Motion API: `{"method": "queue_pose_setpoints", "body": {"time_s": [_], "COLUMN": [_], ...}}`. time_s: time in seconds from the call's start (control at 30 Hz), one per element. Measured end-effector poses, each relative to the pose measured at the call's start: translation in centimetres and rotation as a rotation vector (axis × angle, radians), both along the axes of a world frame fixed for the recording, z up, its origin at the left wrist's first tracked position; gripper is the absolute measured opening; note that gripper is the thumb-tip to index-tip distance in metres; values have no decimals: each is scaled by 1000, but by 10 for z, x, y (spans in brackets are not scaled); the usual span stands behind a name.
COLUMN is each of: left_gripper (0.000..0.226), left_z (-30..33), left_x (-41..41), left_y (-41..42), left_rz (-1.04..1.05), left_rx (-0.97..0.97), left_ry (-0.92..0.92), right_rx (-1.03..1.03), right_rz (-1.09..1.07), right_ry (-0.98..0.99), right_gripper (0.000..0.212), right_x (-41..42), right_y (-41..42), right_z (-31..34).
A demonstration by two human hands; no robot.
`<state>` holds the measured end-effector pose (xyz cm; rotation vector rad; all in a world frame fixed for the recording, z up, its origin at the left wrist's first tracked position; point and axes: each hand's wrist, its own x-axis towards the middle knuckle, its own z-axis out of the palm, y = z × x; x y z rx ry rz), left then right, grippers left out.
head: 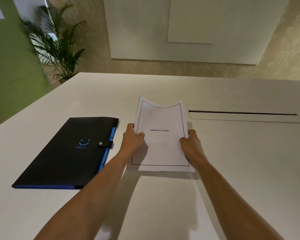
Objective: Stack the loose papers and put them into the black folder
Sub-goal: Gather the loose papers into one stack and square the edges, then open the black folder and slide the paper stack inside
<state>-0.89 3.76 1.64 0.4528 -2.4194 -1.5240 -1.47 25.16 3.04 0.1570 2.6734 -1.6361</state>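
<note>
Left hand (132,138) and right hand (190,140) grip papers (160,135) right of black folder (68,153) | step: squaring stack | next: unsnap closed folder, likely needing one hand free

An office or meeting room, judging by the broad white table (232,153) with a cable slot (242,112) at two o'clock, a potted palm (59,47) at ten o'clock and pale wall panels (189,28) at twelve.

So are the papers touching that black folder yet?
Apart. The head view shows a strip of bare table between the papers, held by the left hand and right hand, and the closed black folder.
</note>
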Motion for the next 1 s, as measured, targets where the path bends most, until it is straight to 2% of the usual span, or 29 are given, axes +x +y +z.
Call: {"method": "queue_pose_setpoints", "body": {"time_s": [0.07, 0.37, 0.57, 0.67, 0.73, 0.9, 1.0], "left_gripper": [48, 47, 49, 32, 29, 30, 25], "left_z": [-5, -17, -21, -26, -31, -24, -15], "left_x": [4, 15, 19, 21, 23, 21, 21], "left_y": [2, 17, 18, 14, 12, 2, -11], "left_rz": [6, 58, 64, 95, 111, 54, 136], "left_rx": [-56, -374, -628, -789, -867, -859, -835], "left_ry": [-43, -33, -109, -101, -69, -38, 13], "right_rx": [43, 357, 575, 634, 671, 697, 575], "right_rz": [17, 22, 19, 31, 27, 6, -12], "right_ry": [-41, 12, 40, 72, 88, 101, 216], "right_gripper": [44, 50, 38, 29, 27, 34, 43], "right_x": [0, 4, 7, 5, 4, 0, -7], "right_y": [-2, -6, 3, 6, 8, 7, -8], "right_z": [-4, -19, -21, -20, -20, -17, -12]}}
